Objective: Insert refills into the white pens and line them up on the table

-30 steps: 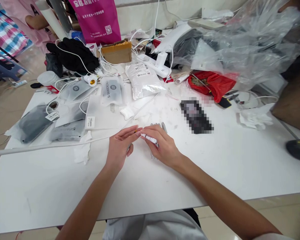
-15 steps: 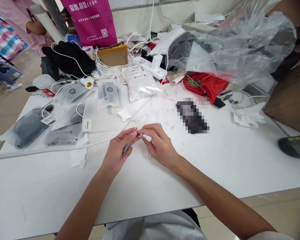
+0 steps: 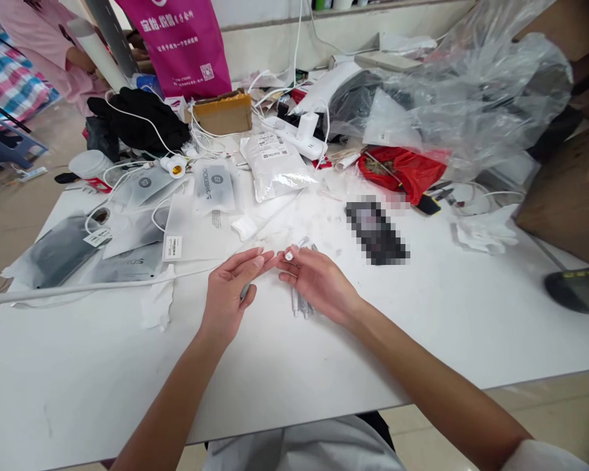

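Observation:
My left hand [image 3: 232,288] hovers over the white table, its lower fingers curled round a slim grey pen-like stick [image 3: 245,290] that is mostly hidden. Its thumb and forefinger meet near the other hand's fingertips. Between the thumb and fingers of my right hand [image 3: 319,280] sits a slim white pen-like tube [image 3: 288,256], seen nearly end-on. Several thin silver-grey pen-like sticks [image 3: 299,306] lie on the table just under that hand, which partly covers them.
Frosted pouches with dark contents [image 3: 132,261] cover the left side, crossed by a white cable [image 3: 78,294]. A packed clear bag [image 3: 277,167] lies behind my hands. Rightward are a pixelated dark object [image 3: 377,232], a red bag [image 3: 407,173], crumpled tissue [image 3: 485,232] and a cardboard box [image 3: 564,196].
The white tube in my right hand has turned from sideways to nearly end-on. My right hand has rolled and its fingers have loosened, uncovering more of the sticks on the table.

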The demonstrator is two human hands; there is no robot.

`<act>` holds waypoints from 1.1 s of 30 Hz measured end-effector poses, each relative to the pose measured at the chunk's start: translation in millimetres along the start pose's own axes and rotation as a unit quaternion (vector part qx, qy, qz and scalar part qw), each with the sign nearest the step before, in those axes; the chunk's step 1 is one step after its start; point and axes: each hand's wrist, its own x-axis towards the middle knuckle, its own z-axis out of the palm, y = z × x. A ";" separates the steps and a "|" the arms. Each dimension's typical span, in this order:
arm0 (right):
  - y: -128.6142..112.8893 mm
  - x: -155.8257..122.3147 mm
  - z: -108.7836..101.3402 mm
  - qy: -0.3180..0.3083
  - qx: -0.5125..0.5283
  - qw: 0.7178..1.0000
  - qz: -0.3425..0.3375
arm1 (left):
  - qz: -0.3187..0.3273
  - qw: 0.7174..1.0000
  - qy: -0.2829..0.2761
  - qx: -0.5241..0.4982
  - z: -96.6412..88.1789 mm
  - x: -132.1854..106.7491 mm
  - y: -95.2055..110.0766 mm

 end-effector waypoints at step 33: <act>2.9 -12.1 6.6 -0.173 0.082 0.965 0.178 | -0.029 0.998 -0.027 0.040 -0.3 3.6 -5.4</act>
